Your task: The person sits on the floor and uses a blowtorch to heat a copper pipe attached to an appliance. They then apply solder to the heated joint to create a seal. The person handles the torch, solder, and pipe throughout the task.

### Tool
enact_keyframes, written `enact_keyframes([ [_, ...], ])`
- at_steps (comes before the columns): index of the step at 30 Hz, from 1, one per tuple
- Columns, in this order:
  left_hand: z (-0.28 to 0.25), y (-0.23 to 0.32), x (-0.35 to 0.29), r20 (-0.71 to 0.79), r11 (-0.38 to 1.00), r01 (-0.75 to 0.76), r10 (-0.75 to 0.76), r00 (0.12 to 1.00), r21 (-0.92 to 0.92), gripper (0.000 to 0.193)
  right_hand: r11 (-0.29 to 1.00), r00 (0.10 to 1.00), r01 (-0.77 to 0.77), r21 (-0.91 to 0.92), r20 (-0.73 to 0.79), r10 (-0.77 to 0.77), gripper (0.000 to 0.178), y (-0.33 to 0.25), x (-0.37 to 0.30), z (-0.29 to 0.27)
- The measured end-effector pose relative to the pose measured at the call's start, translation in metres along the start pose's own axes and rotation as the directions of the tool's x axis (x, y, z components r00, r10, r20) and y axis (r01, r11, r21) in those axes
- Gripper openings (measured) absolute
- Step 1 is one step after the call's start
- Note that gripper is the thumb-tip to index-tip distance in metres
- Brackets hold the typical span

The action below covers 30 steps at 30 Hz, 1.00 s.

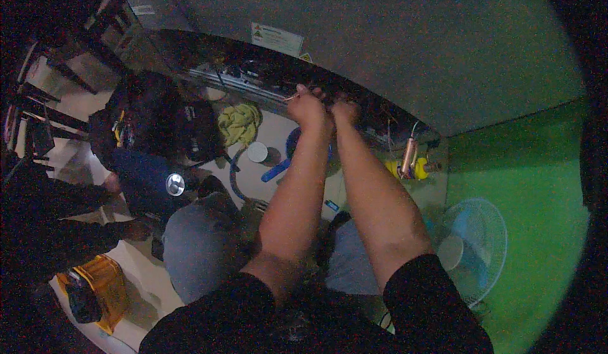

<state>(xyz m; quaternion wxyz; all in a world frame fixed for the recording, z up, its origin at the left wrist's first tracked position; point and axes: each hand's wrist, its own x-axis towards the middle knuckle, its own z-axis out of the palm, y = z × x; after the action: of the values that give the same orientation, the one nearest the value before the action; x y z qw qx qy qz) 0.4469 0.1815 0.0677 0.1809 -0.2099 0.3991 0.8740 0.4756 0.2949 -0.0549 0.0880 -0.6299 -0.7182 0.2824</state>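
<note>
Both arms reach forward to the dark opening (253, 69) along the bottom of a large grey cabinet panel (392, 43). My left hand (308, 108) is at the opening's edge with its fingers curled in; a thin pale strand, perhaps a wire, shows by the fingertips, and whatever the hand grips is too dark to make out. Close beside it on the right, my right hand (344, 110) reaches into the shadow, its fingers mostly hidden. Thin wires (387, 122) hang inside the opening to the right. Partly behind my left forearm lies a blue object with a handle (277, 171).
On the floor are a yellow-green cloth (239, 124), white round container (258, 152), small blue lighter (331, 205), and yellow canister (415, 169) beside a copper cylinder (411, 152). A fan (475, 252) stands right. Left are a lit flashlight (175, 184), another person's sleeve (82, 240) and orange crate (113, 290).
</note>
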Motion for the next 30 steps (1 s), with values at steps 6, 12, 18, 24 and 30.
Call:
enact_keyframes([
  [6,-0.011,0.006,0.025,0.026,0.975,0.223,-0.223,0.975,-0.014,0.021,0.866,0.979,-0.204,0.457,0.105,0.176,0.052,-0.005,-0.024,-0.015],
  [12,-0.010,0.008,0.038,0.008,0.975,0.220,-0.220,0.975,-0.005,0.019,0.869,0.980,-0.062,0.491,-0.136,0.147,0.048,-0.016,-0.039,-0.004],
  [18,-0.023,0.014,0.049,0.127,0.961,0.265,-0.273,0.954,0.078,0.023,0.843,0.976,-0.139,0.519,-0.074,0.206,0.045,-0.014,-0.038,-0.009],
  [24,-0.021,0.013,0.053,0.084,0.963,0.254,-0.262,0.961,0.094,0.026,0.742,0.973,-0.223,0.632,0.094,0.213,0.042,-0.020,-0.046,-0.025],
  [30,-0.030,0.007,0.037,0.223,0.986,0.165,-0.164,0.961,0.014,0.024,0.527,0.916,-0.385,0.758,0.383,0.120,0.025,-0.026,-0.073,-0.052],
])
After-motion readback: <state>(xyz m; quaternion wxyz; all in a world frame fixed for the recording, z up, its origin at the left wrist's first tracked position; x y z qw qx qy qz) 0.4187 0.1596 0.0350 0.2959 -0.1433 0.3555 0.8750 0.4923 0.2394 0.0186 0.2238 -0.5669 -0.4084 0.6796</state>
